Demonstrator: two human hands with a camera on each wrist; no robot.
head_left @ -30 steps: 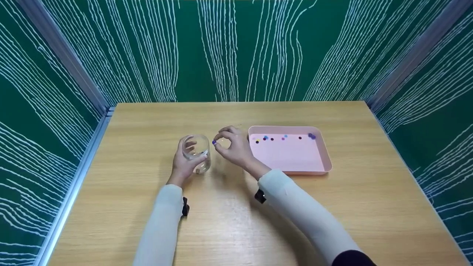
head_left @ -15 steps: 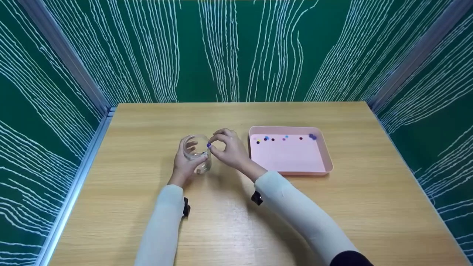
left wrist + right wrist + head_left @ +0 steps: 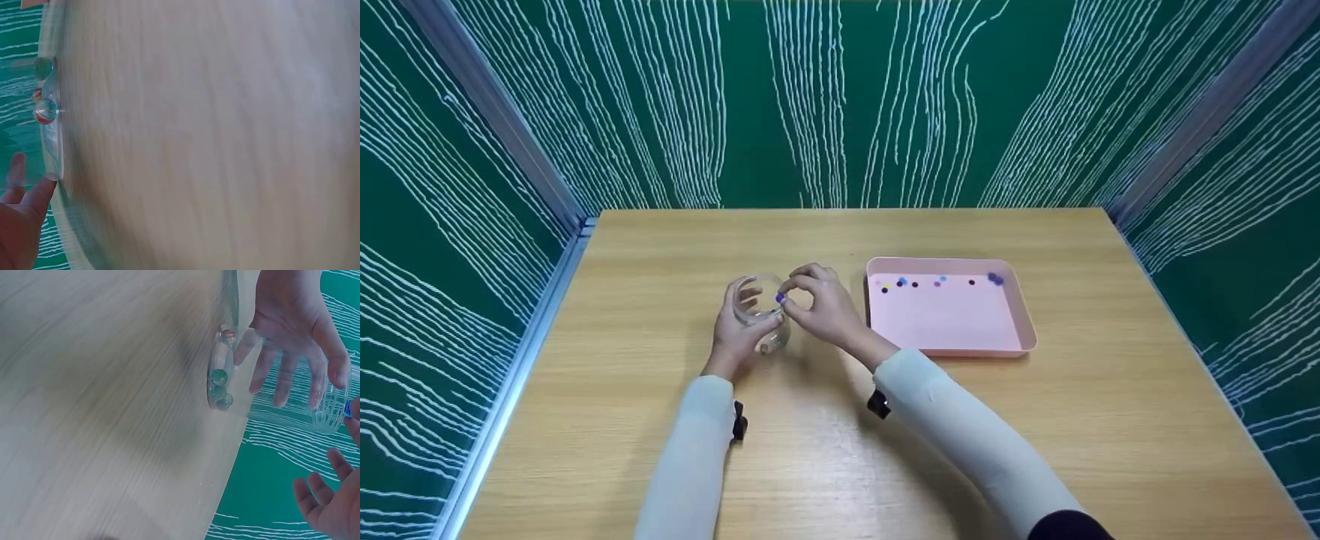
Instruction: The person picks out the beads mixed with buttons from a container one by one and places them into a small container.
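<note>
A clear glass jar (image 3: pixel 775 336) stands upright on the table, left of the tray. My left hand (image 3: pixel 734 330) grips its side, thumb across the near face and fingers round the far side. Several glass marbles (image 3: pixel 219 377) lie on the jar's bottom in the right wrist view. Between thumb and forefinger, my right hand (image 3: pixel 826 306) pinches a small blue-purple ball (image 3: pixel 780 298) right at the jar's mouth; its other fingers are spread loosely. In the right wrist view the blue ball (image 3: pixel 348 409) shows partly, at the rim.
A shallow pink tray (image 3: pixel 945 322) sits on the wooden table (image 3: pixel 810 450) to the right. Along its far side lie several small coloured balls (image 3: pixel 915 284), with a bluish clump (image 3: pixel 995 278) in the far right corner. Green walls with white lines (image 3: pixel 840 97) surround the table.
My right hand has moved left with the blue-purple ball, from a gap beside the jar to its rim. The left hand keeps holding the jar in place.
</note>
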